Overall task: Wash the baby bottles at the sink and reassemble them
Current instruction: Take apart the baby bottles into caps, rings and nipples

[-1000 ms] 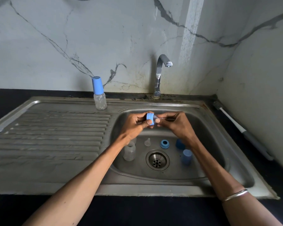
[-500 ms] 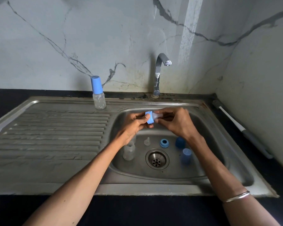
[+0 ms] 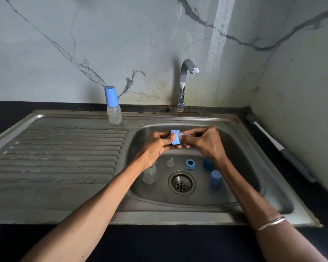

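Pulling a clear teat [image 3: 181, 135] through the blue collar [image 3: 175, 137]: my left hand [image 3: 155, 146] grips the collar, my right hand [image 3: 204, 142] pinches the teat. One capped bottle [image 3: 113, 106] stands finished beyond my left fingers; a bare bottle [image 3: 149, 174], teat, collar and caps lie below them. Whether the teat is seated, I cannot tell.

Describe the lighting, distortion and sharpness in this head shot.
Head view: a pale band of light runs down the marble wall; wide-angle bend curves the steel sink's front rim; soft daylight, faint glare on the chrome tap; the left hand and right hand holding the blue screw ring look slightly soft.
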A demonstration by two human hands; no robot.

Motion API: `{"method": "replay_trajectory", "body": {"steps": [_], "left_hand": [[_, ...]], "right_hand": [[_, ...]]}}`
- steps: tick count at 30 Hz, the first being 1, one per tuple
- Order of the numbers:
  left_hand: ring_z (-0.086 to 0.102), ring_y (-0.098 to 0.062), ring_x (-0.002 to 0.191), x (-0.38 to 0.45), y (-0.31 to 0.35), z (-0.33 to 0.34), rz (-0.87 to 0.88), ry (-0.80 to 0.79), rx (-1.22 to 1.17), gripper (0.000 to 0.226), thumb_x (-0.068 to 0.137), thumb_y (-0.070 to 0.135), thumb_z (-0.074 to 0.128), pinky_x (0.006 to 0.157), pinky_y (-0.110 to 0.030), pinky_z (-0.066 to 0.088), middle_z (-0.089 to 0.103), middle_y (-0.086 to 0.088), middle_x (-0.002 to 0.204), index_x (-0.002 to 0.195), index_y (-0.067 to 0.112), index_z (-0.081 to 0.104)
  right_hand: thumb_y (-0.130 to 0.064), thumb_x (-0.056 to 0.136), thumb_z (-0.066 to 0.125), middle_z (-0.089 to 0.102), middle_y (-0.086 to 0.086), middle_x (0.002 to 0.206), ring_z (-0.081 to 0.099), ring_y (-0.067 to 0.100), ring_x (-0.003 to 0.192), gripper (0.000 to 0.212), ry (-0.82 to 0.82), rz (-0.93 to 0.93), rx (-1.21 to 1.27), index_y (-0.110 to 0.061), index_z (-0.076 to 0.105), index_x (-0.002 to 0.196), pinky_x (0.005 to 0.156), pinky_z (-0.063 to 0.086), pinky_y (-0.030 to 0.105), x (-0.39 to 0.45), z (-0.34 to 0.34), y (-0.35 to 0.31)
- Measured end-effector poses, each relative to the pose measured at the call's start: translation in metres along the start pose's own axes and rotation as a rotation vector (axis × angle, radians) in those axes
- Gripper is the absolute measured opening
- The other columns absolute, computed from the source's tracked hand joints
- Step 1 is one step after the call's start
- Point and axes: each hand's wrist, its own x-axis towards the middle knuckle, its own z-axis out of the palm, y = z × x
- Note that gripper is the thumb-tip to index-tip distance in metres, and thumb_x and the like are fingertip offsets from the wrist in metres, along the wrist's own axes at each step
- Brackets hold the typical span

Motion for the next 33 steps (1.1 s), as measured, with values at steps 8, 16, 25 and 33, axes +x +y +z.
{"method": "replay_trajectory", "body": {"steps": [8, 16, 25, 33], "left_hand": [[0.071, -0.027, 0.102, -0.002, -0.005, 0.004, 0.08, 0.078, 0.196, 0.028, 0.092, -0.001, 0.063, 0.093, -0.037, 0.058, 0.073, -0.014, 0.109, 0.12, -0.001, 0.066], [0.074, -0.024, 0.084, -0.004, 0.009, 0.0, -0.079, 0.065, -0.017, 0.024, 0.098, 0.004, 0.056, 0.078, -0.029, 0.061, 0.076, -0.015, 0.094, 0.114, -0.013, 0.064], [0.073, -0.03, 0.087, -0.006, 0.014, -0.002, -0.166, 0.094, -0.228, 0.024, 0.097, 0.009, 0.058, 0.083, -0.029, 0.061, 0.071, -0.026, 0.106, 0.112, -0.009, 0.064], [0.074, -0.027, 0.074, -0.009, 0.015, -0.001, -0.237, 0.111, -0.216, 0.02, 0.098, 0.011, 0.058, 0.069, -0.025, 0.061, 0.074, -0.022, 0.089, 0.105, -0.007, 0.064]], "right_hand": [[-0.023, 0.075, 0.081, 0.075, 0.007, 0.079, 0.067, 0.016, 0.068, 0.021, 0.027, 0.196, 0.155, -0.011, 0.078, 0.092, 0.068, 0.054, 0.026, 0.0, 0.008, 0.005], [-0.012, 0.08, 0.079, 0.076, -0.002, 0.092, 0.072, 0.002, 0.079, 0.021, 0.042, -0.12, -0.194, -0.014, 0.077, 0.101, 0.075, 0.059, 0.024, -0.001, 0.012, -0.002], [-0.011, 0.077, 0.081, 0.075, -0.008, 0.091, 0.07, -0.002, 0.082, 0.029, 0.065, -0.199, -0.214, -0.017, 0.074, 0.104, 0.077, 0.057, 0.02, 0.001, 0.008, -0.009], [-0.018, 0.078, 0.081, 0.075, -0.008, 0.097, 0.069, -0.005, 0.087, 0.026, -0.015, -0.228, -0.244, -0.016, 0.076, 0.104, 0.081, 0.054, 0.013, 0.002, -0.001, -0.009]]}}
